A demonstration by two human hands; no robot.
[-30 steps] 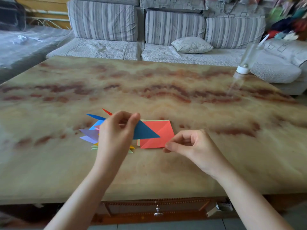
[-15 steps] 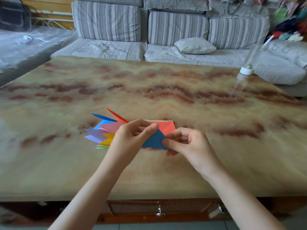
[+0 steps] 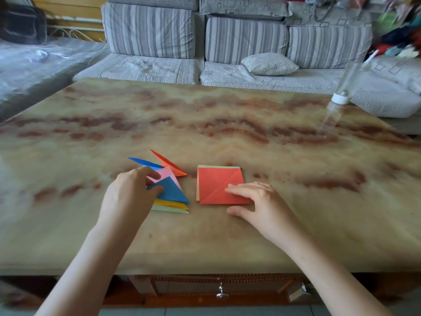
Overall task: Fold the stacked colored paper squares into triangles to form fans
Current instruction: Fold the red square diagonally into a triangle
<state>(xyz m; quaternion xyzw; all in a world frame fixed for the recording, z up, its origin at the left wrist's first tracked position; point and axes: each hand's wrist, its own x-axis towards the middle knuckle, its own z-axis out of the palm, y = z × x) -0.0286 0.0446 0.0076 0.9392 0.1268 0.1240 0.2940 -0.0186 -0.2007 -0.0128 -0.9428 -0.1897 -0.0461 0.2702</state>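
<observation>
**A:** Where do we have the blue triangle [image 3: 170,191]?

**B:** At the tips of our left hand [image 3: 129,197]. The thumb and curled fingers pinch its left corner. The rest spreads out to the right of that hand, on top of the pile of folded triangles [image 3: 169,205].

**A:** Which way does it point?

**B:** Its long edge is the one nearest us. It runs from our thumb off to the right, and the sharp tip aims toward our right hand [image 3: 257,201]. Just beyond it we see the pink triangle [image 3: 165,174], partly under our left fingers. Past those fingers the orange triangle [image 3: 170,166] and a second blue triangle [image 3: 143,161] fan out, tips pointing away from us and leftward.

**A:** And our right hand?

**B:** It is spread open and grips nothing. The straight fingers lie flat on the near right corner of the red square [image 3: 216,182], and the thumb rests on the bench [image 3: 227,124] just this side of the paper.

**A:** How does the square lie?

**B:** Flat, mostly left of and beyond our right fingers, near the pile but apart from it. Its crease runs diagonally from the near left corner to the far right one. Paler sheets [image 3: 214,166] peek out beneath its far edge.
</observation>
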